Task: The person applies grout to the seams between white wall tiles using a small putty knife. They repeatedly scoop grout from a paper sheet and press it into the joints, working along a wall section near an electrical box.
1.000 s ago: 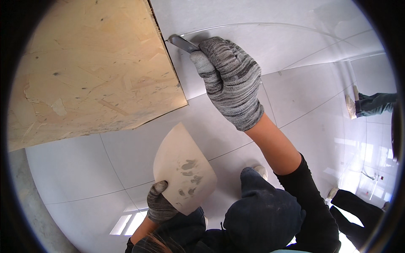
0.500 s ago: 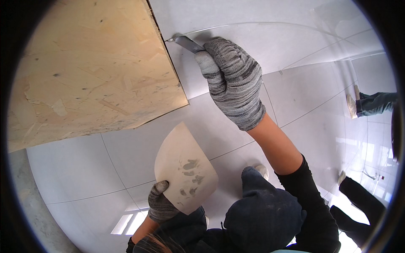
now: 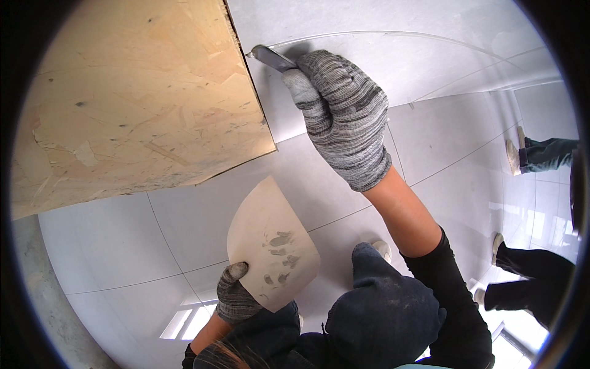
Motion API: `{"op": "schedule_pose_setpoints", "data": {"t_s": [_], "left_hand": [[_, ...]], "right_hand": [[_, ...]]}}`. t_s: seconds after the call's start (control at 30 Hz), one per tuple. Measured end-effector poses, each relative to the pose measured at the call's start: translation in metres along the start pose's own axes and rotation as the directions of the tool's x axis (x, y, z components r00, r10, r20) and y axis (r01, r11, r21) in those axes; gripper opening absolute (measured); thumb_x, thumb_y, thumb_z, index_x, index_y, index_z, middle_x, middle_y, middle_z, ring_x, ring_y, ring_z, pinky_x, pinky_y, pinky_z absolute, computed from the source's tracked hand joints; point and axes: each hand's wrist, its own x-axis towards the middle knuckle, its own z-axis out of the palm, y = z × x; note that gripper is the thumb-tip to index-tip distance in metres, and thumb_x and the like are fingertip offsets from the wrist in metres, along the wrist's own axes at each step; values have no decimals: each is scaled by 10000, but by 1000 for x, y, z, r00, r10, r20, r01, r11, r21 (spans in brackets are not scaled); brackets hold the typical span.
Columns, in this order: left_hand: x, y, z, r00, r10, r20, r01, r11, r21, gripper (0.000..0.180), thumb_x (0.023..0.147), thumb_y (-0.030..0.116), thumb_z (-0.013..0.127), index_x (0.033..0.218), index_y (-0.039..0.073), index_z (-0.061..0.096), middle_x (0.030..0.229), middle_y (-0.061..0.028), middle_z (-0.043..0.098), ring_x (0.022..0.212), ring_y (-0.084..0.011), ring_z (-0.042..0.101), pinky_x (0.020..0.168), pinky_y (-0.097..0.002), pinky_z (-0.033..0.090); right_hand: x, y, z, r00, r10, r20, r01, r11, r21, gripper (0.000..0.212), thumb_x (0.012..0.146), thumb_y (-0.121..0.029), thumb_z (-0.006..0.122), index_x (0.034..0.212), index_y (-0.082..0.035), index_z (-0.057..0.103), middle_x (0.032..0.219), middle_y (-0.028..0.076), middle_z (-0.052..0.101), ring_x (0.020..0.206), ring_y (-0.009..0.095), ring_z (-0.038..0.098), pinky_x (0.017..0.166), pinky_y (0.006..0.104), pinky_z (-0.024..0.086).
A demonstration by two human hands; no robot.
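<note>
My right hand (image 3: 347, 117), in a grey striped knit glove, is closed around a small, dark grey putty knife (image 3: 270, 58). The blade's tip, with a small pale dab at it, lies at the edge of a wooden board (image 3: 147, 92), where the board meets the pale grey wall (image 3: 344, 67). Lower and to the left, my left hand (image 3: 235, 295) wears a matching glove and pinches the lower left edge of a cream-coloured sheet (image 3: 264, 221). Several grey smears (image 3: 281, 251) of paste mark this sheet. The left fingers behind it are hidden.
Pale grey tiles (image 3: 110, 246) with dark joints cover the floor. A strip of rough concrete (image 3: 43, 295) runs along the far left. On the right are two people's legs, one in dark trousers (image 3: 531, 280) nearby, the other in blue-green trousers (image 3: 547, 154) further up.
The putty knife and my right hand have shifted very slightly, still at the board's edge. On the right, the dark-trousered legs have stepped into a new position. The sheet stays in my left hand.
</note>
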Motion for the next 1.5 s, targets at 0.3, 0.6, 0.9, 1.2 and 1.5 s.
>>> {"op": "schedule_pose_setpoints", "data": {"t_s": [0.3,0.6,0.9,1.2,1.5], "left_hand": [[1,-1,-2,999,-13,32,12,1000,17,848,749,274,659,1433,-6,244,1384,-232,411,1258,-404,437,1051,-521,369],[0,0,-2,999,-6,35,6,1000,11,850,755,280,656,1438,-5,238,1392,-231,402,1267,-408,426,1057,-522,360],[1,1,-2,999,-25,24,25,1000,14,869,753,294,657,1445,-3,223,1404,-234,387,1281,-417,407,1067,-534,343],[2,0,-2,1000,-11,24,11,1000,22,886,737,294,678,1439,2,223,1388,-246,389,1277,-419,413,1066,-538,356],[4,-2,-1,1000,-14,25,13,1000,26,894,731,275,663,1449,-1,207,1411,-231,375,1278,-420,409,1059,-539,355]], "right_hand": [[3,-3,0,999,0,45,1,999,-34,235,855,-269,627,986,-76,655,875,95,668,741,261,631,641,366,514],[-2,0,2,1000,-23,-12,22,999,-46,235,830,-252,651,983,-74,647,900,113,664,770,269,641,660,369,527],[3,-2,4,998,-64,6,64,995,-82,208,831,-237,648,966,-79,642,832,96,633,718,264,614,636,371,519],[0,-2,3,999,-5,39,7,998,-61,202,841,-245,644,962,-83,640,838,92,640,724,262,620,642,368,526],[1,-9,5,1000,-15,-2,14,995,-99,235,833,-247,639,1002,-84,646,876,103,640,758,250,625,640,366,535]]}}
